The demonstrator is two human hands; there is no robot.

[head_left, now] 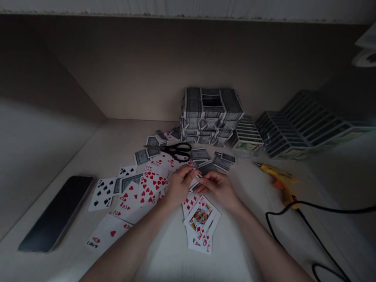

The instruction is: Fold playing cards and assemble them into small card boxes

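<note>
Between both hands, near the middle of the surface, is a small playing card piece (195, 182). My left hand (179, 184) pinches its left side, and my right hand (216, 187) grips its right side with bent fingers. Face-up cards, a king of diamonds (201, 214) among them, lie just below the hands. Many loose cards with red hearts (149, 188) spread out to the left. Black-handled scissors (176, 149) rest on card pieces above the hands. Behind them stands a box-like structure built of folded cards (211, 113), with an opening in its top.
A dark phone (58, 213) lies at the left. On the right are a yellow glue gun (279, 178) and its black cable (311, 225). Stacked card boxes (305, 125) stand at the back right, and a shelf edge (188, 11) runs overhead.
</note>
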